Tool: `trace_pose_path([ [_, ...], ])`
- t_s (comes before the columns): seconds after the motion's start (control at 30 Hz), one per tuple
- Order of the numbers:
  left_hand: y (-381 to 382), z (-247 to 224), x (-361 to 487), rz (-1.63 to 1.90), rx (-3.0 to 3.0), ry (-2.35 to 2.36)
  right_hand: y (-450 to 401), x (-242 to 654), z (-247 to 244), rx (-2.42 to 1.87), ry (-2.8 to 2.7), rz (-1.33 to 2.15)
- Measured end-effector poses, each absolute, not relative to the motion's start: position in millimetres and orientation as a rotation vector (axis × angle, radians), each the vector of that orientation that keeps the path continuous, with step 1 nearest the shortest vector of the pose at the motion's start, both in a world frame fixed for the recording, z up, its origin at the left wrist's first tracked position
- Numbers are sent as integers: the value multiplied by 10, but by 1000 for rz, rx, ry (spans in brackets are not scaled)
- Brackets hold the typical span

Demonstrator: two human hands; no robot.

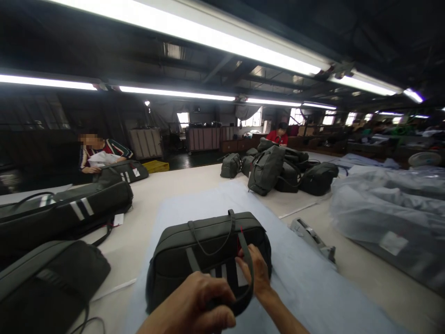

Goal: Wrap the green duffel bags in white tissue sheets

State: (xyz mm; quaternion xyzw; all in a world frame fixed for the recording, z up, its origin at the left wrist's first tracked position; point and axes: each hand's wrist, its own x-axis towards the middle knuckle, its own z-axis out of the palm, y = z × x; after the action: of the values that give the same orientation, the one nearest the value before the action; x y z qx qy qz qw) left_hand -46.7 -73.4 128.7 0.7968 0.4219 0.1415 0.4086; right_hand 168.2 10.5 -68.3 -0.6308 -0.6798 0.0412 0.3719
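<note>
A dark green duffel bag (174,246) with pale and black stripes on its near side stands upright in front of me. My left hand (205,299) is closed round its near handle (245,297), pulling the loop toward me. Reaching past that loop, my right hand (256,266) has its fingers pinched at a white tag (242,273) against the bag's front. A thin red cord (239,243) shows just above those fingers. The far handle (231,232) stands up over the bag's top. Under the bag lies a pale blue sheet (181,204).
Dark bags (104,199) line the left side; more are piled (267,169) at the back. A grey hand tool (313,236) lies right of the sheet, beside plastic-wrapped goods (382,208). One person (104,155) handles a bag at left; another (278,136) is behind the pile.
</note>
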Motion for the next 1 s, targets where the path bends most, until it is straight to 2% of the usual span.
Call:
trace_pose_path([
  [0.17,-704,1094,-456,287,1940,997,159,1958,-368,-1569,-1472,470],
  [0.27,-622,940,-467,337,1932,1052,124,2174,56,-1486,-1323,919],
  [0.33,-563,863,-428,370,1924,1083,66,2201,413,-1407,-1411,1073],
  [0.4,-502,797,-366,452,1914,1091,-11,2107,769,-1386,-1609,991],
  [0.53,-387,677,-281,625,1721,1039,-220,1744,1347,-1440,-2188,425],
  [0.63,-356,628,-302,691,1646,1017,-434,1494,1639,-1516,-2552,73],
  [0.7,-377,637,-331,749,1736,1029,-591,1357,1760,-1529,-2687,5],
  [0.83,-484,711,-357,777,1952,934,-804,1183,1826,-1397,-2749,176],
  [1.0,-591,738,-391,751,1914,866,-648,1373,1750,-1312,-2304,913],
])
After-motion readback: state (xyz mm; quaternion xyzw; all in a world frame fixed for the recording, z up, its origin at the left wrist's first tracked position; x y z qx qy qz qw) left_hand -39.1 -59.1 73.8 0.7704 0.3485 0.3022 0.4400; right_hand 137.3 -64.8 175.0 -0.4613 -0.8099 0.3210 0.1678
